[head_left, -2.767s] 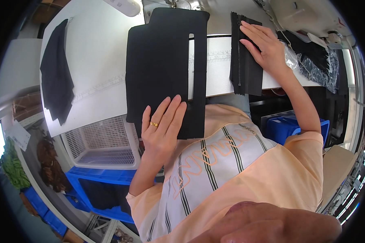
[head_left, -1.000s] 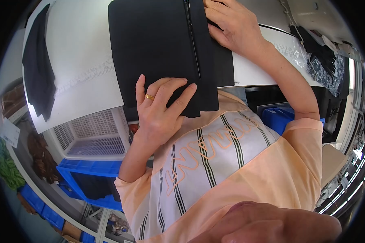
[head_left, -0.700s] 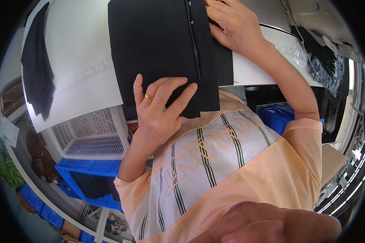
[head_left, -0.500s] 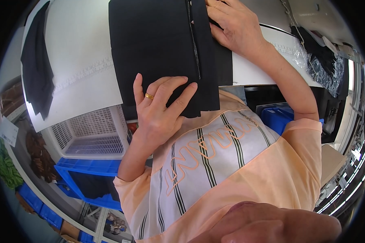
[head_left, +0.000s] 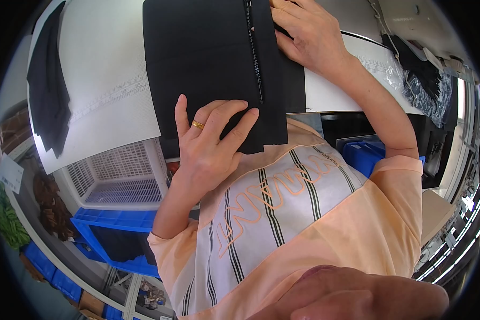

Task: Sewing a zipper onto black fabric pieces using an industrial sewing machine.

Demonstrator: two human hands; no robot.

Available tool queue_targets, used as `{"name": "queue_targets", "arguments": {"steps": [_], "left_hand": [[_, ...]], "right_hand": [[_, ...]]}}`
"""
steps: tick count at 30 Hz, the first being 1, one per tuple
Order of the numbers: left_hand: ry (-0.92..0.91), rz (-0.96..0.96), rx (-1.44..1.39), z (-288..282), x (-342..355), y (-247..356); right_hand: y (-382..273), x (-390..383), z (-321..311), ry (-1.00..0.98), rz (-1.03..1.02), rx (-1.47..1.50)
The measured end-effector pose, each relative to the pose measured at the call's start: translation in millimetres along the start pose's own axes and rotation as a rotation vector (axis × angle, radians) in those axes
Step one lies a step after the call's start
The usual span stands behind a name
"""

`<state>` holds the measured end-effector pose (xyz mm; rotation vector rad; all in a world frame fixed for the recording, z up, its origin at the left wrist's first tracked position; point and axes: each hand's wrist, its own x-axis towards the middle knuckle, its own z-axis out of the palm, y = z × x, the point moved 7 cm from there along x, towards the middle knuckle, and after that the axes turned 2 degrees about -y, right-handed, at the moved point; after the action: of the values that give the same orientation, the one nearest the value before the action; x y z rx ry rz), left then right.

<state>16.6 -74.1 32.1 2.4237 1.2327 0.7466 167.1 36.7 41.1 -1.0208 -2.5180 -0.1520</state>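
Observation:
A black fabric piece [head_left: 197, 58] with a zipper [head_left: 255, 53] along its right side lies on the white table, its near edge reaching over the front. My left hand [head_left: 210, 128], with a gold ring, rests on its lower part. The fingers are spread, and two fingertips touch the cloth by the zipper's lower end. At the far right edge of the cloth, my right hand [head_left: 312, 40] has its fingers bent against the fabric, closed on that edge; the fingertips are partly hidden. More black cloth [head_left: 295, 85] lies under the right side of the piece.
Dark cloth pieces [head_left: 49, 80] lie at the table's left end. Ruler markings [head_left: 114, 95] run across the white tabletop [head_left: 106, 48]. Below the front edge stand a white plastic basket [head_left: 125, 200] and a blue crate [head_left: 88, 218]. Clear plastic with black cloth [head_left: 432, 96] sits at the right.
Both hands stay in nearly the same places. The cloth's lower right part and my left hand have shifted very slightly.

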Motion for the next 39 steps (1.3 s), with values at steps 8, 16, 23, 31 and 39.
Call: {"name": "queue_targets", "arguments": {"steps": [8, 16, 23, 31, 39], "left_hand": [[0.011, 0.008, 0.010, 0, 0, 0], [0.009, 0.007, -0.006, 0, 1, -1], [-0.067, 0.001, -0.028, -2, 0, -2], [-0.512, 0.067, -0.080, -13, 22, -2], [-0.010, 0.157, 0.114, -1, 111, -59]], "right_hand": [[-1, 1, -2, 0.000, 0.009, 0.028], [0, 1, 0, -0.004, -0.013, 0.026], [-2, 2, -2, -0.031, 0.009, 0.032], [7, -9, 6, 0.076, 0.039, -0.068], [6, -8, 5, 0.069, 0.046, -0.047]]}}
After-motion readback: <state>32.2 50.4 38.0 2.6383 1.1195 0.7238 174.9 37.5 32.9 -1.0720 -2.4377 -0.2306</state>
